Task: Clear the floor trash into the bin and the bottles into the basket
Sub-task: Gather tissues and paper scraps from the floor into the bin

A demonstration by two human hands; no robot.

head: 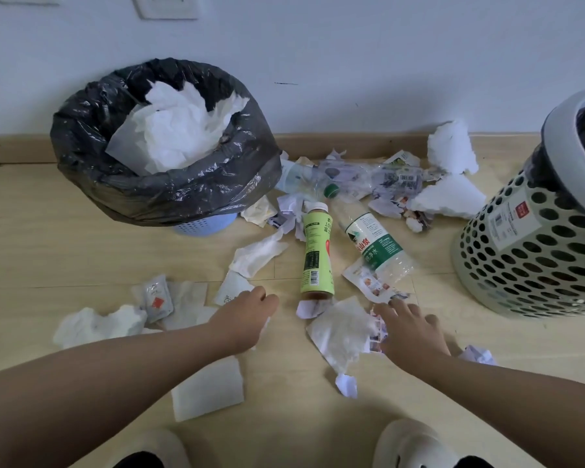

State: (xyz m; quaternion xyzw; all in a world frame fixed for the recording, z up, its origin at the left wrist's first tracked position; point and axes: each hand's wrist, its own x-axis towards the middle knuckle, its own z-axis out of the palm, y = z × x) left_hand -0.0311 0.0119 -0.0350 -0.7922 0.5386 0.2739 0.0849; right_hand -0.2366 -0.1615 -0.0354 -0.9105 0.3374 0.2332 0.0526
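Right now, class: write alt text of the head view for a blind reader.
Two hands, the left hand curled and the right hand spread, reach over a floor littered with tissues and scraps. A green-labelled bottle and a clear bottle lie between a black-lined bin, left, and a perforated basket, right.

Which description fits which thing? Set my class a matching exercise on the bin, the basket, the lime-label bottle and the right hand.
1 bin
2 basket
3 lime-label bottle
4 right hand

a lies on the floor, white cap
b fingers spread over paper scraps
c black bag liner, white paper inside
d wall full of holes, far right

Pairs: 1-c, 2-d, 3-a, 4-b
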